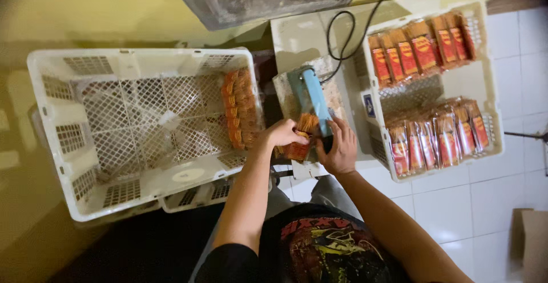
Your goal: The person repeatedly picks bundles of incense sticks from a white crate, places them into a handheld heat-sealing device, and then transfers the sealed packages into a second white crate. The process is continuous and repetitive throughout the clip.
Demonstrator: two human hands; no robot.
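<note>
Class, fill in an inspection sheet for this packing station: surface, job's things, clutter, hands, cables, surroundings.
Surface: small white stand carrying the sealer.
Job's things: blue-handled heat sealer; snack packet at its front end.
Clutter: nothing seen.
Hands: left hand holds the snack packet; right hand rests on the sealer's handle end.
Cables: black cable loops behind the sealer.
Surroundings: left crate with one row of packets; right crate with two rows; white tiled floor.

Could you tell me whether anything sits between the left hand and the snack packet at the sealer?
Nothing visible does: the left hand already grips the packet at the blue sealer, with the right hand on the sealer's handle end beside it.
</note>
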